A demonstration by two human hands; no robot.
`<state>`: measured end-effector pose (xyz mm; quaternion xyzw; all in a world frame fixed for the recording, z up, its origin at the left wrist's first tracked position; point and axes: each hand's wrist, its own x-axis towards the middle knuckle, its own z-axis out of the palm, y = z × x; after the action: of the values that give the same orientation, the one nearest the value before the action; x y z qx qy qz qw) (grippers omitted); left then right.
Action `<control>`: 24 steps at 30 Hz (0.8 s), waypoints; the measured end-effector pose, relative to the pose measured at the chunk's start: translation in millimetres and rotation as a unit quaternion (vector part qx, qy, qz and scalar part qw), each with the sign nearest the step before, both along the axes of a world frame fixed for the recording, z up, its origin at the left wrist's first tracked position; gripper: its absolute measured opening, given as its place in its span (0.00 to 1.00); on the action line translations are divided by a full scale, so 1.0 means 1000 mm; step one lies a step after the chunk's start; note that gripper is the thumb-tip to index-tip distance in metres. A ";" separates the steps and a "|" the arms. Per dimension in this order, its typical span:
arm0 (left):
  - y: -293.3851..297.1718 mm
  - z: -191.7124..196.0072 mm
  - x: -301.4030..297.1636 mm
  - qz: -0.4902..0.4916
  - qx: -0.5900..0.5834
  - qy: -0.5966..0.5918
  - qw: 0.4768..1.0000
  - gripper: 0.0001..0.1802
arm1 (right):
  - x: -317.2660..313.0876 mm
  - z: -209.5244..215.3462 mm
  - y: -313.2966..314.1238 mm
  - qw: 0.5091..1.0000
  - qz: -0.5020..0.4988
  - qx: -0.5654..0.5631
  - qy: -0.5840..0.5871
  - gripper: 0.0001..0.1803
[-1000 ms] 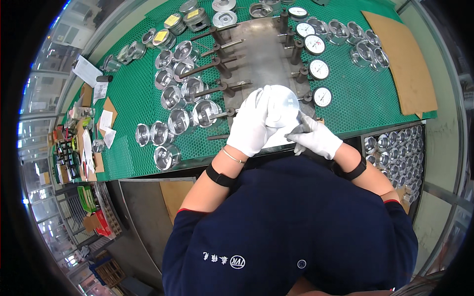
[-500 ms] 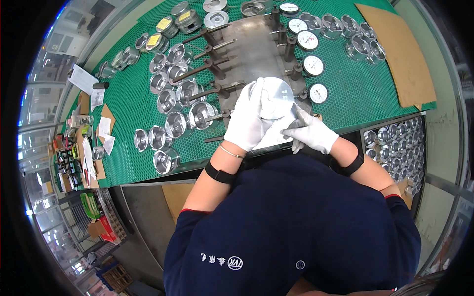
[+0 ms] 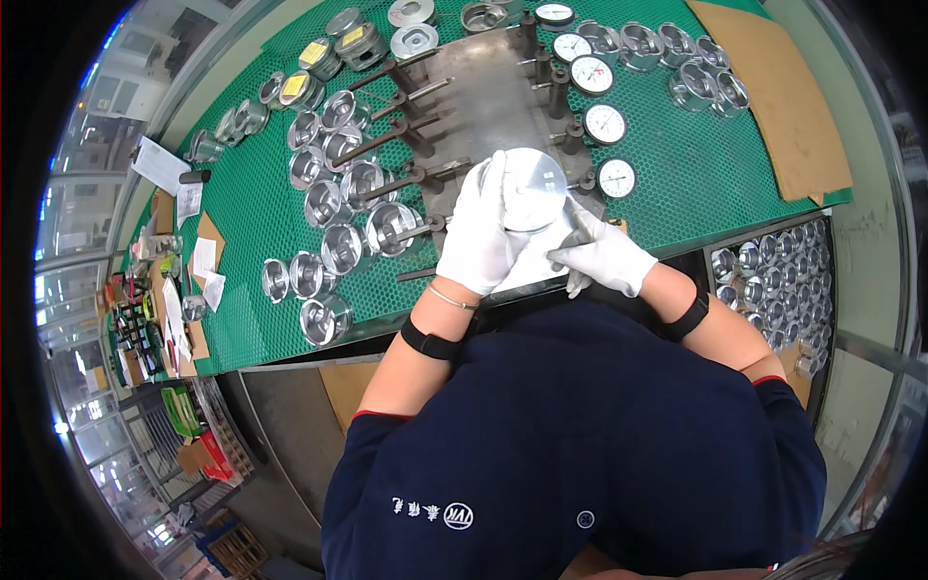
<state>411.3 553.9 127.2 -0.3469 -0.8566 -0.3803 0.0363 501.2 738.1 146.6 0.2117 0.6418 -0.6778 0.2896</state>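
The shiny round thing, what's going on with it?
Someone's gloved left hand grips a shiny round metal part at the near end of a grey metal plate. The gloved right hand is close by; whether it touches the part can't be told. Dial gauges line the plate's right side, and more shiny metal parts sit on the green mat to the left.

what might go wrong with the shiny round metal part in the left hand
The shiny round metal part might slip from the white-gloved left hand, as its face looks smooth. Moved right, it might knock the nearest round white-faced dial gauge; moved left, the nearest silver cup-shaped metal part.
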 end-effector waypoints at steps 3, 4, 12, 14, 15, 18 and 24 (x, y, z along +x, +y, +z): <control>-0.001 0.000 0.001 0.006 0.000 0.006 1.000 0.53 | 0.000 0.002 0.002 1.000 0.007 -0.007 -0.006 0.56; -0.001 0.001 0.000 0.004 0.005 0.021 1.000 0.52 | 0.003 -0.014 0.004 0.987 0.051 0.111 0.104 0.54; -0.033 0.075 0.038 -0.064 0.220 -0.487 0.843 0.21 | 0.012 0.023 0.040 0.812 0.110 0.293 0.493 0.35; -0.050 0.069 0.025 -0.067 0.170 -0.139 0.973 0.22 | 0.016 0.039 0.056 0.875 0.034 0.183 0.447 0.28; -0.062 0.062 0.014 0.020 0.126 -0.099 0.987 0.23 | 0.021 0.041 0.066 0.892 -0.025 0.159 0.422 0.27; -0.138 0.026 -0.016 0.257 -0.020 -0.054 0.965 0.26 | 0.014 0.015 0.114 0.850 -0.231 0.125 0.457 0.26; -0.247 -0.054 -0.005 0.412 -0.420 -0.151 0.794 0.34 | -0.058 -0.043 0.210 0.912 -0.347 0.187 0.109 0.16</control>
<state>405.9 306.6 73.0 0.1194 -0.9886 0.0205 -0.0895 443.2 947.7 103.3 0.3964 0.6704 -0.6221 -0.0806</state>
